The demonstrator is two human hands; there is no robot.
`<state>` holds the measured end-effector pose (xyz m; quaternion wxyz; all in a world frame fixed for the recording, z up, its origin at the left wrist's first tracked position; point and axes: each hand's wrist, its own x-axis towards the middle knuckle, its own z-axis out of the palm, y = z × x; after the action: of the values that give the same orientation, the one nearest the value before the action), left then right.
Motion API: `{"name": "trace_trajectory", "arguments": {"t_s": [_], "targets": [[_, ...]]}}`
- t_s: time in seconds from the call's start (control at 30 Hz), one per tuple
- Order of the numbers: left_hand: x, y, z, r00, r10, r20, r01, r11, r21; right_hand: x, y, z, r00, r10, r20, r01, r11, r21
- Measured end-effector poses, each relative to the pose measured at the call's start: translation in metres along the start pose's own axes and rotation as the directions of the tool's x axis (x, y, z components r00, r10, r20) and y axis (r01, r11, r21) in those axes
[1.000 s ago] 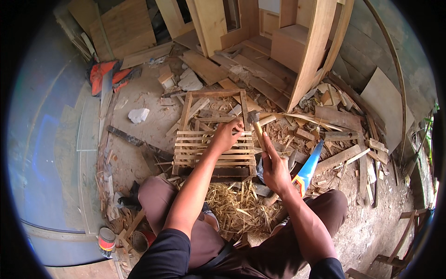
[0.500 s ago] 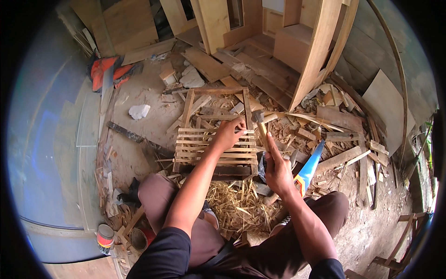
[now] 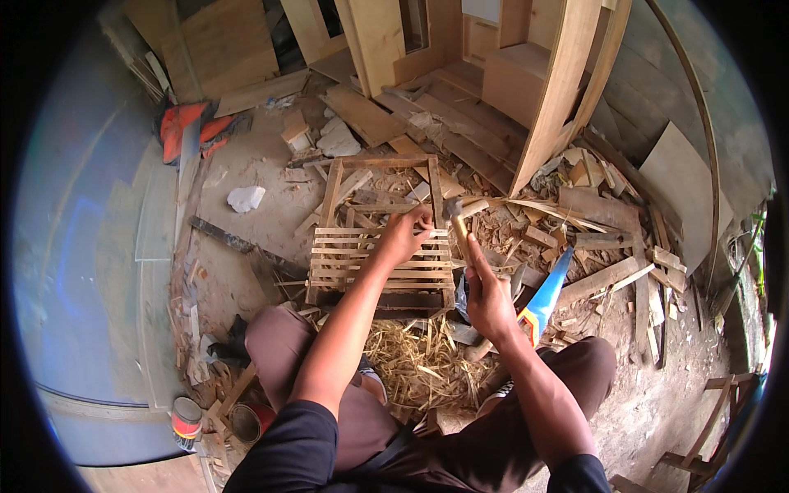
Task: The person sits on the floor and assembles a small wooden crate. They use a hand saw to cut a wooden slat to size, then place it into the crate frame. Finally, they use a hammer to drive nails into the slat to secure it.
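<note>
A rectangular wooden frame [image 3: 332,194] stands before me, its nearer half crossed by several thin pale slats [image 3: 335,253]. My left hand [image 3: 401,238] rests over the right end of the farthest slats, thumb and fingertips pinched together. Whatever is between those fingertips is too small to make out. A claw-type hammer's metal head is raised beside the frame's right rail; my right hand [image 3: 491,306] is wrapped around the wooden handle of this hammer [image 3: 461,228]. The hammer head is apart from the slats, just right of my left fingertips.
A blue-bladed handsaw [image 3: 549,294] leans right of the frame. Straw-like shavings [image 3: 419,366] lie between my legs. Wood offcuts [image 3: 604,283] litter the right side. An unfinished wooden cabinet [image 3: 538,123] stands behind. Cans [image 3: 186,417], a white stone-like lump [image 3: 246,198] and glass sheets [image 3: 156,246] are leftward.
The hammer head has shifted slightly left toward my left fingertips, and my right hand has tilted with it. My left hand stays at nearly the same place on the slats.
</note>
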<state>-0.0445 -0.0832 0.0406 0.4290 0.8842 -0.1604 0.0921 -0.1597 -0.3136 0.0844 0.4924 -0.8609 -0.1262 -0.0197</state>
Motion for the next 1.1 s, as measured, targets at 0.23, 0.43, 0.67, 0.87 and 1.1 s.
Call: {"name": "trace_trajectory", "arguments": {"t_s": [0.23, 0.43, 0.67, 0.87, 1.1], "targets": [[0.001, 0.006, 0.0, 0.999, -0.03, 0.037, 0.031, 0.999, -0.01, -0.006, -0.01, -0.009, 0.911, -0.239, -0.336, 0.27, 0.961, 0.049], [0.001, 0.007, 0.003, 0.998, -0.06, 0.024, 0.06, 0.998, 0.002, 0.007, 0.026, 0.009, 0.988, 0.15, 0.042, -0.145, 0.983, -0.116], [-0.003, 0.004, -0.003, 1.0, 0.011, 0.029, -0.01, 1.0, -0.027, 0.0, -0.017, -0.009, 0.967, -0.073, -0.243, 0.103, 0.988, 0.115], [-0.003, 0.002, 0.004, 1.0, -0.001, -0.01, 0.001, 0.999, 0.034, 0.002, 0.028, 0.01, 1.0, -0.022, -0.015, 0.021, 0.998, -0.055], [-0.003, 0.002, 0.002, 1.0, 0.002, 0.012, -0.002, 1.0, 0.001, -0.002, 0.018, 0.0, 0.997, 0.075, -0.012, -0.076, 0.996, -0.051]]}}
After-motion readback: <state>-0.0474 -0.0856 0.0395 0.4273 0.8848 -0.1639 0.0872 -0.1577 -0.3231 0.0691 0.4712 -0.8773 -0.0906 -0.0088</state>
